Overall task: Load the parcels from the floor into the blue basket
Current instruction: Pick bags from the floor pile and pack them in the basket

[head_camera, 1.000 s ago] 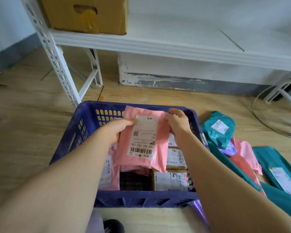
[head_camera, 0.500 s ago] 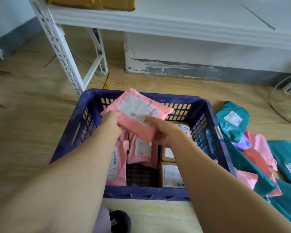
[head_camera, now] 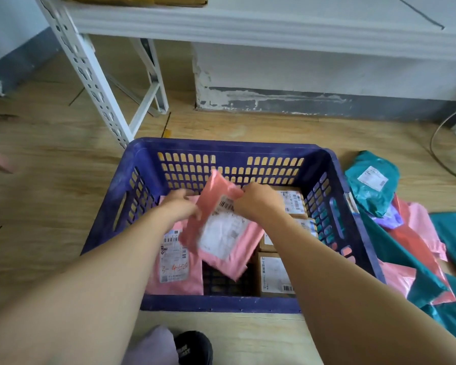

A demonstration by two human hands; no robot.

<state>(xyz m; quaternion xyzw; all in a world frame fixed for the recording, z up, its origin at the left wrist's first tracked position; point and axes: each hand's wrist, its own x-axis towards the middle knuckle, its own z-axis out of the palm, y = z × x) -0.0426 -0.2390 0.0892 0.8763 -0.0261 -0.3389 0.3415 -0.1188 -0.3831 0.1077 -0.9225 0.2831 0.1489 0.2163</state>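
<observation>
A pink parcel [head_camera: 223, 233] with a white label hangs tilted inside the blue basket [head_camera: 227, 146]. My left hand [head_camera: 178, 206] pinches its left edge and my right hand [head_camera: 258, 200] grips its upper right edge. Under it lie another pink parcel [head_camera: 173, 262] on the left and brown cardboard boxes [head_camera: 273, 273] on the right. On the floor right of the basket sit a teal parcel [head_camera: 370, 183] and a heap of pink and teal parcels [head_camera: 416, 248].
A white metal shelf leg [head_camera: 90, 75] stands just behind the basket's left corner, with a white shelf board [head_camera: 248, 25] above. A grey cable [head_camera: 437, 151] curves on the wooden floor at the right. My dark shoe [head_camera: 194, 347] shows below the basket.
Both hands have lowered the pink parcel from above the far rim down into the basket, and it has turned so its label faces up over the parcels inside.
</observation>
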